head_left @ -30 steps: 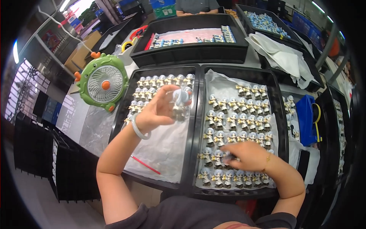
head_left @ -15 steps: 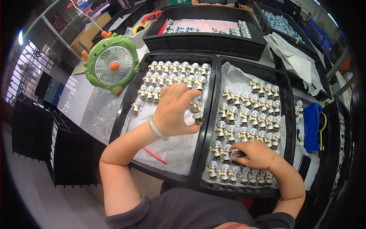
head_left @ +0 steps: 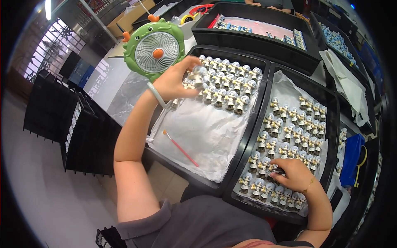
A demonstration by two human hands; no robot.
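My left hand (head_left: 175,82) is closed around a small pale-haired figurine (head_left: 200,76), blurred by motion, above the far left of the left black tray (head_left: 248,136). Rows of similar figurines (head_left: 231,99) stand there on white paper. A thin red-handled brush (head_left: 182,149) lies on the bare paper nearer to me. My right hand (head_left: 294,175) is low over the right black tray (head_left: 258,140), thumb and fingertips closed on something dark among the figurines (head_left: 263,165). What that dark thing is, my fingers hide. Several rows of figurines in white and yellow stand around it.
A green fan (head_left: 158,51) with an orange hub stands beyond the left tray. Behind the trays is a large black bin (head_left: 256,47) holding blue-and-white pieces. White sheets (head_left: 345,87) hang over a bin at right, near a blue container (head_left: 351,159). Stacked black trays (head_left: 89,140) stand at left.
My left hand has carried the figurine far and left, over the left tray's rows. My right hand stays at the same spot among the figurines. The whole view has shifted and turned.
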